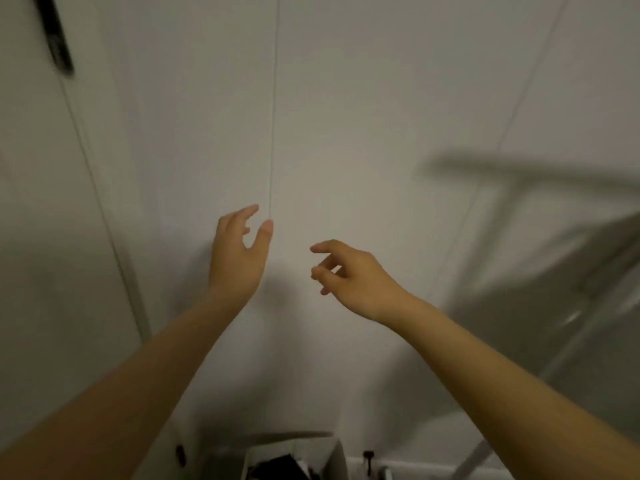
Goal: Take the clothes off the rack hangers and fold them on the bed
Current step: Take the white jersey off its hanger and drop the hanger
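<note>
Both my arms are stretched forward in front of a plain white wall. My left hand point(239, 254) is raised with fingers and thumb loosely spread, holding nothing. My right hand point(349, 275) hangs beside it with relaxed, slightly curled fingers, also empty. At the right, blurred by motion, stands a pale clothes rack point(519, 174) with a grey garment point(568, 299) hanging on it. No hanger can be made out. The bed is out of view.
White wall panels point(346, 116) with thin vertical seams fill the view. A dark blurred object point(57, 39) hangs at the top left. Low down sits an open white box point(339, 455) with dark contents.
</note>
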The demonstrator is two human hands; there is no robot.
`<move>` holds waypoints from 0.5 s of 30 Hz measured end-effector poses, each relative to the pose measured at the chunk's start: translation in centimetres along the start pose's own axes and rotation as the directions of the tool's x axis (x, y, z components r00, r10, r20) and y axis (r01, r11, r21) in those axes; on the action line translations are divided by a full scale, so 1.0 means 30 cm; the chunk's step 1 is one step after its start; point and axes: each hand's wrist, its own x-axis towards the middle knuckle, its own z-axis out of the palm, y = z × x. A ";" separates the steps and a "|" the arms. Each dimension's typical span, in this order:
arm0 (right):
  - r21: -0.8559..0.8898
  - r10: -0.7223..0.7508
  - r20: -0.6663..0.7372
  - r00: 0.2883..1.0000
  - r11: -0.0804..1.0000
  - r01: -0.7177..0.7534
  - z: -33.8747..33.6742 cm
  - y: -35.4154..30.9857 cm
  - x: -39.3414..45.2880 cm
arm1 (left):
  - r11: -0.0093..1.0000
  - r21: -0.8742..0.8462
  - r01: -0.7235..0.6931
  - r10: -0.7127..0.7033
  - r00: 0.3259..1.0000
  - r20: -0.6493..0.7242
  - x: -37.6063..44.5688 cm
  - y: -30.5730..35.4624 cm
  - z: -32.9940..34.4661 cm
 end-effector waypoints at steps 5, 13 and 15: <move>0.152 -0.050 -0.146 0.988 0.986 0.073 -0.298 -0.261 -0.211 | 0.981 -0.128 -0.148 0.140 0.988 -0.069 -0.045 0.420 -0.077; 0.038 -0.031 -0.371 0.928 0.998 0.048 -0.705 -0.332 -0.752 | 0.935 -0.248 -0.256 0.242 0.967 -0.084 -0.290 0.787 -0.095; -0.015 -0.010 -0.401 0.916 1.000 0.005 -0.798 -0.313 -0.888 | 0.929 -0.263 -0.261 0.258 0.965 -0.046 -0.384 0.835 -0.062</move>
